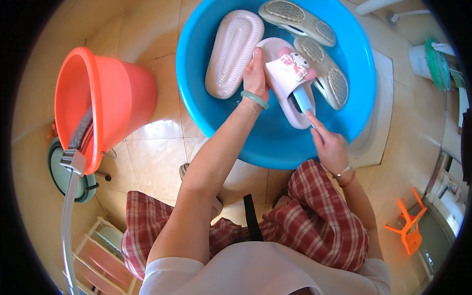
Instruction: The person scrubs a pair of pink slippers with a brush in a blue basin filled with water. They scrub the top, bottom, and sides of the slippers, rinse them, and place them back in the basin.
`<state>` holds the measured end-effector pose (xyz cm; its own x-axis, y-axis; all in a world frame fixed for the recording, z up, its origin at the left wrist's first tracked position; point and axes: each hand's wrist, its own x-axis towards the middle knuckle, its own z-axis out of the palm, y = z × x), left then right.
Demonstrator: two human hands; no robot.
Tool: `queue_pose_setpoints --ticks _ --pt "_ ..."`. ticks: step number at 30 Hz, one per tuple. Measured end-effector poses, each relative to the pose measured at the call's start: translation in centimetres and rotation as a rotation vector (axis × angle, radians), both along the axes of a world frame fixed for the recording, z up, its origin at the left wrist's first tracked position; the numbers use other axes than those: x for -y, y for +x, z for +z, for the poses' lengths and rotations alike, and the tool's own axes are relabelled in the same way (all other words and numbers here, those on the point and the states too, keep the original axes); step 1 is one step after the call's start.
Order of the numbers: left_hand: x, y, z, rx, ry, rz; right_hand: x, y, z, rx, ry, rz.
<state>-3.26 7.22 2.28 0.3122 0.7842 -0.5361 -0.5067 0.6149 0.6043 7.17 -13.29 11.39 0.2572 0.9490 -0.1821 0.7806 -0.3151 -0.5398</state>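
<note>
A pale pink slipper (277,73) with a cartoon face and a checked bow is gripped along its left side by my left hand (254,78), which wears a green bangle. My right hand (328,147) is closed round the light blue handle of a brush (303,101). The brush reaches into the slipper's foot opening; its bristles are mostly hidden. Both hands are over a large blue basin (361,54). Beside my left hand, the matching slipper (234,54) lies sole up. Two greyish clear-soled shoes (297,22) (324,73) rest soles up on the basin's right.
An orange-red bucket (123,88) lies tipped at the left, a grey mop head (81,129) with a metal pole at its mouth. A white tray-like base (381,113) sits right of the basin. An orange clip-like plastic object (408,226) is at the lower right, a shelf rack (101,255) at the lower left.
</note>
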Motion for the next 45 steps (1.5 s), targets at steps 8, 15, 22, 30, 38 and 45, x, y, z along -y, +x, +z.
queue_pose_setpoints --ticks 8,15,22,30,38,45 --pt "-3.1 -2.2 5.3 0.068 0.379 -0.059 2.0 3.5 0.9 0.18 -0.219 -0.006" --pt "-2.3 -6.2 8.6 -0.371 0.432 -0.397 -8.5 5.1 -11.3 -0.116 -0.34 -0.123" --pt "-1.3 -12.7 10.2 -0.907 0.733 -1.218 -11.2 3.9 -14.3 -0.187 -0.05 -0.306" --pt "1.1 -12.2 11.8 -0.537 -0.186 -0.935 -11.4 1.4 -11.1 -0.11 -0.063 -0.365" --pt "3.4 -8.1 6.2 -0.145 -0.493 -0.428 -12.2 2.5 -12.5 0.043 -0.026 -0.26" --pt "3.1 -5.1 3.1 0.197 -0.335 -0.506 -12.3 4.5 -12.8 -0.207 0.035 -0.143"
